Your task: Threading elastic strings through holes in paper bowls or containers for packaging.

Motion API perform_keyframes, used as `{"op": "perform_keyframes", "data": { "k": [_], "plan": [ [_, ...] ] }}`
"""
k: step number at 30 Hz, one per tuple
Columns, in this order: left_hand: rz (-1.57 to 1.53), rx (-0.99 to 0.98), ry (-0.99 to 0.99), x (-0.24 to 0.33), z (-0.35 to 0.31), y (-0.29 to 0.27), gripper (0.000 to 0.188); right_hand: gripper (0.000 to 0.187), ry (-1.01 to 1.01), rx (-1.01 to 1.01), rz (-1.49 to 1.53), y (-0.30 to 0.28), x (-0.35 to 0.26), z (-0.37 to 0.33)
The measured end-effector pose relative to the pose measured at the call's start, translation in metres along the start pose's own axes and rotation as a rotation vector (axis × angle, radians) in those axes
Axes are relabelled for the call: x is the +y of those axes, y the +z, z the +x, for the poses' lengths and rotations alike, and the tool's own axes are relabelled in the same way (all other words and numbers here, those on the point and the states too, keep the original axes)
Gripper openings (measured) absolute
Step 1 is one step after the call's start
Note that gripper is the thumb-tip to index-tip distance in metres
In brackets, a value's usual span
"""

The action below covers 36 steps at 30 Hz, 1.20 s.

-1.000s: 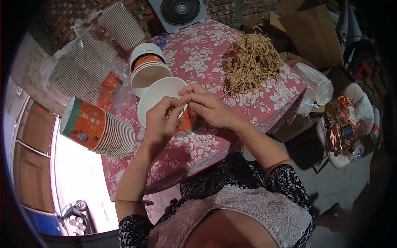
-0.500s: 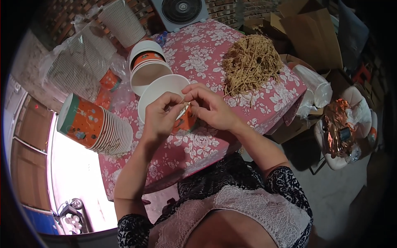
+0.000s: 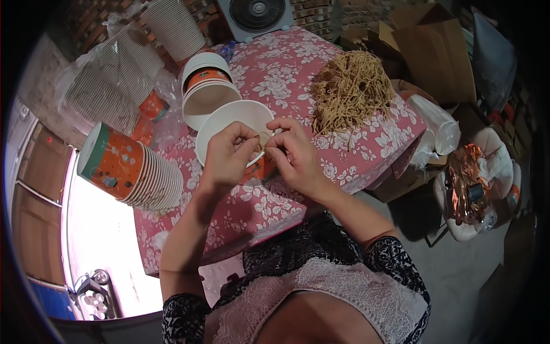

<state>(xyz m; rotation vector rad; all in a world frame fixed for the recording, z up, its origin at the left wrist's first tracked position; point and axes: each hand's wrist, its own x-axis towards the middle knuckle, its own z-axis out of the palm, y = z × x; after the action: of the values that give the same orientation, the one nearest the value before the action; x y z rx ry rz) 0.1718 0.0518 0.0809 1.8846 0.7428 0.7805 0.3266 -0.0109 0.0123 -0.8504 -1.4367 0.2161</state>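
Note:
A white-lined, orange-sided paper bucket (image 3: 229,116) stands on the table in front of me. Over its near rim, my left hand (image 3: 225,156) is closed in a pinch on a thin tan cord (image 3: 262,147). My right hand (image 3: 295,162) meets it from the other side, thumb and fingertips pinched at the same cord, beside the rim. Whether the cord passes through the bucket's wall is hidden by my fingers. A heaped pile of similar tan cords (image 3: 352,92) lies further right on the table.
A leaning bucket stack (image 3: 132,166) stands at the left, with nested buckets (image 3: 209,100) tipped behind mine. Plastic-wrapped stacks (image 3: 100,94) and a fan (image 3: 256,16) are at the back. Cardboard boxes (image 3: 432,54) and a chair with copper-coloured foil (image 3: 465,178) flank the flowered tablecloth (image 3: 281,80).
My fingertips have come a little apart, with the right hand shifting slightly right and lower. The view has moved a little; the bucket stays under my hands.

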Motion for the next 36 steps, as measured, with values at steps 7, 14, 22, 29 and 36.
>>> {"op": "perform_keyframes", "data": {
  "k": [7, 14, 22, 29, 36],
  "plan": [
    [-0.034, 0.019, -0.032, 0.0, 0.003, 0.002, 0.005, 0.011, -0.008, 0.013, -0.025, -0.001, -0.001, -0.006],
    [0.004, -0.002, 0.033, -0.001, 0.0, 0.002, 0.005, 0.018, 0.045, 0.02, -0.029, -0.004, -0.002, -0.003],
    [0.129, -0.015, 0.04, 0.006, -0.002, 0.005, 0.005, 0.019, 0.059, -0.092, 0.003, -0.009, 0.002, 0.003],
    [0.442, 0.084, 0.154, 0.001, -0.002, 0.007, 0.007, 0.02, 0.079, -0.094, 0.008, -0.01, 0.003, 0.008],
    [0.36, 0.065, 0.23, -0.003, -0.002, 0.008, 0.009, 0.016, 0.147, -0.123, 0.106, -0.01, 0.008, 0.011]
  ]
}}
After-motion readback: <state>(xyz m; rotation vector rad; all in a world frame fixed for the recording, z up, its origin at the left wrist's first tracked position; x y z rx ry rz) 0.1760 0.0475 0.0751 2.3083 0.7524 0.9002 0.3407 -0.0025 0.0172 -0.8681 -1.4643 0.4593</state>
